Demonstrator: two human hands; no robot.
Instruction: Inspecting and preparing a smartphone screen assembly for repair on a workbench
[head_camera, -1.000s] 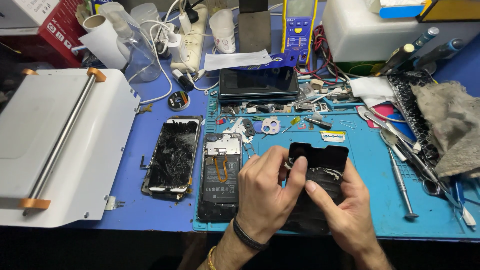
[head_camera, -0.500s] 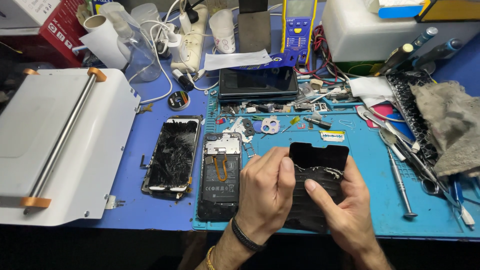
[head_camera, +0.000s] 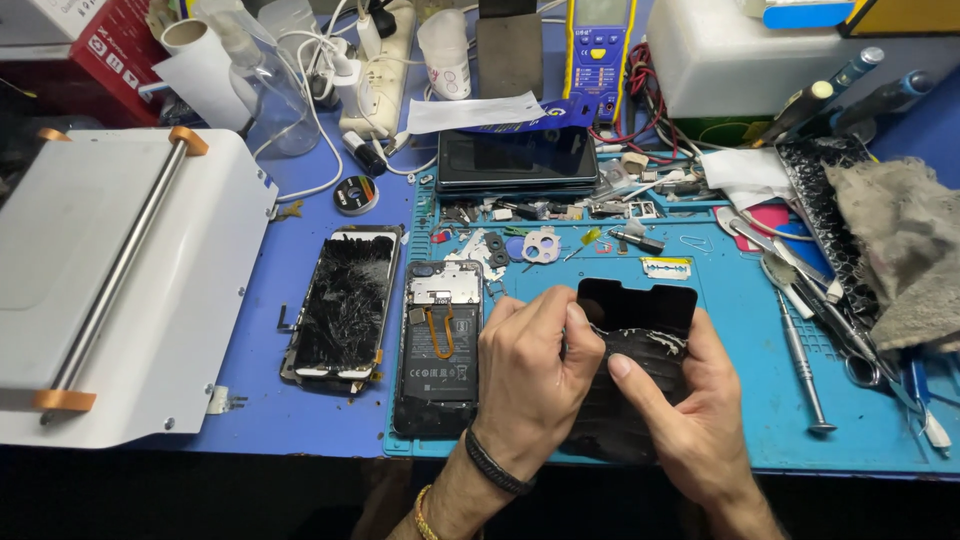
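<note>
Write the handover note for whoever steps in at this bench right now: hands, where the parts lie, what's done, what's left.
Left hand: grips the left edge of the black screen panel, thumb on its face.
Right hand: holds the panel's right side, thumb pressed on its cracked-looking lower part.
Parts: the panel is held over the teal work mat. The opened phone body, battery showing, lies left of the hands on the mat. The shattered screen lies further left on the blue table.
Done: phone is open, broken screen set aside.
Left: the panel is not on the phone body yet.
</note>
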